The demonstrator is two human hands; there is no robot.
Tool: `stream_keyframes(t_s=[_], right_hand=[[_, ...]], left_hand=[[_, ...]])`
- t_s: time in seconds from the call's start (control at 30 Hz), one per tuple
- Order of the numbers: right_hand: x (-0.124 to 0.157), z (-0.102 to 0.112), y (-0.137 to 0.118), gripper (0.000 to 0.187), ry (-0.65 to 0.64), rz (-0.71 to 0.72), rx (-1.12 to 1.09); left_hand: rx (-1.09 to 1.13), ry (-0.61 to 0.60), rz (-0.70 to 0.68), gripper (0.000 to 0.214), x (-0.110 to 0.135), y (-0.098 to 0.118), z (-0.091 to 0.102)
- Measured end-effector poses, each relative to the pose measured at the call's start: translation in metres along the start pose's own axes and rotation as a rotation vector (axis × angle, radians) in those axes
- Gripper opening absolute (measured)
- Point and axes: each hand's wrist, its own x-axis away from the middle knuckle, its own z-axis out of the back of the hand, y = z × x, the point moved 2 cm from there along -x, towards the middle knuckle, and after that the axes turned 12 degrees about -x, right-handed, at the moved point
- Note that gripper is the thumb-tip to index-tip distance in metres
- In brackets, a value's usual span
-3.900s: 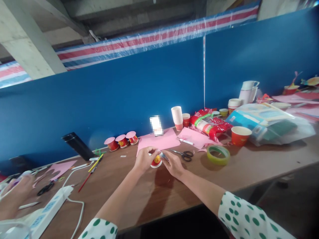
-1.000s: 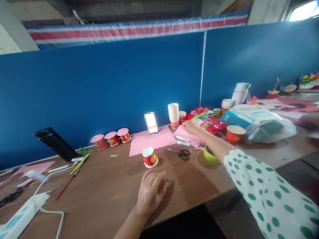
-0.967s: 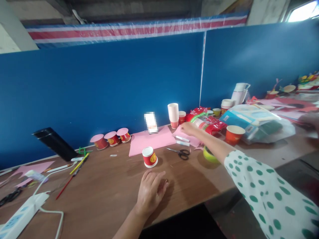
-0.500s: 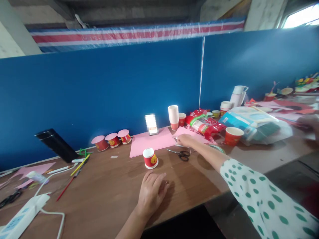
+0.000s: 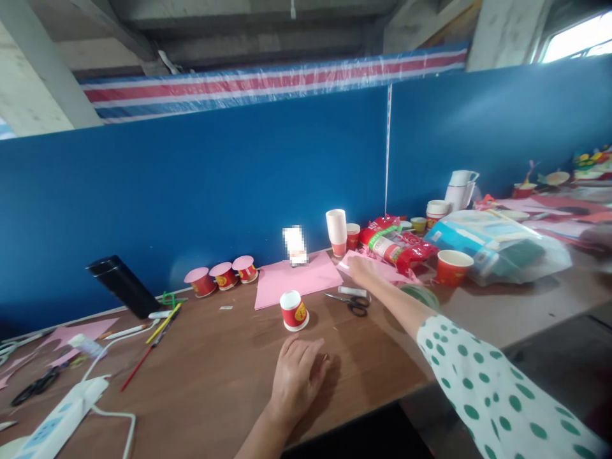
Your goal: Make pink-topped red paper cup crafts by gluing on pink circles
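Note:
My left hand [image 5: 297,376] rests on the brown table near its front edge, fingers loosely bent, holding nothing. Just beyond it a red and white paper cup [image 5: 294,310] stands upside down. My right hand [image 5: 362,270] reaches over a pink paper sheet [image 5: 382,269]; its fingers are blurred, and a small white piece shows by the fingertips. Below that hand lie a white tube [image 5: 352,291] and black-handled scissors [image 5: 354,305]. Another pink sheet [image 5: 296,280] lies to the left, with a pixelated white object [image 5: 295,245] at its back edge.
Several red cups topped with pink discs [image 5: 224,276] line the blue partition [image 5: 215,178]. Stacked paper cups [image 5: 336,233], a red packet [image 5: 396,245], an upright cup [image 5: 454,268] and a plastic bag [image 5: 507,248] stand right. A power strip [image 5: 62,417] and black cylinder [image 5: 123,287] are left.
The view has shifted slightly, so things sit lower and farther right. My right hand has moved off the white tube, which now shows fully. My left hand keeps its place near the cup.

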Motion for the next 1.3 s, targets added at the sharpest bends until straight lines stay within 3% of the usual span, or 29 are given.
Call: stream_keyframes(t_s=[0.13,0.23,0.37,0.43,0.53,0.63,0.7,0.73,0.87,1.13,1.23,1.3], right_hand=[[0.053,0.001,-0.031,0.021,0.03,0.179,-0.146],[0.114,-0.009,-0.055,0.011,-0.036,0.438,-0.571],[0.16,-0.024,-0.068,0.008,-0.142,0.487,-0.783],[0.157,-0.027,-0.067,0.009,-0.197,0.499,-0.79],[0.13,-0.024,-0.056,0.011,-0.218,0.492,-0.698],[0.092,-0.013,-0.034,0.016,-0.058,0.342,-0.305],[0.072,-0.009,-0.017,0.018,-0.081,0.228,0.024],[0.065,-0.007,-0.009,0.018,-0.104,0.196,0.067],[0.05,-0.009,0.012,0.018,-0.146,0.113,0.119],[0.028,-0.008,0.028,0.025,-0.049,-0.062,0.158],[0.034,-0.013,0.022,0.023,0.004,0.03,0.082],[0.046,-0.021,0.009,0.021,0.069,0.207,-0.14]], left_hand=[[0.073,0.004,0.147,0.035,0.0,-0.003,0.0],[0.212,-0.022,0.331,0.044,-0.003,-0.003,0.0],[0.443,-0.108,0.489,0.035,-0.007,-0.001,-0.006],[0.522,-0.136,0.582,0.031,-0.007,-0.001,-0.011],[0.552,-0.133,0.673,0.033,-0.006,-0.004,-0.016],[0.519,-0.106,0.679,0.036,-0.006,-0.007,-0.017],[0.514,-0.108,0.665,0.038,-0.006,-0.007,-0.017],[0.519,-0.116,0.655,0.038,-0.006,-0.006,-0.017],[0.532,-0.114,0.642,0.036,-0.006,-0.005,-0.016],[0.524,-0.098,0.659,0.034,-0.01,-0.002,-0.011],[0.531,-0.1,0.678,0.036,-0.01,-0.002,-0.009],[0.527,-0.12,0.692,0.038,-0.01,-0.004,-0.01]])
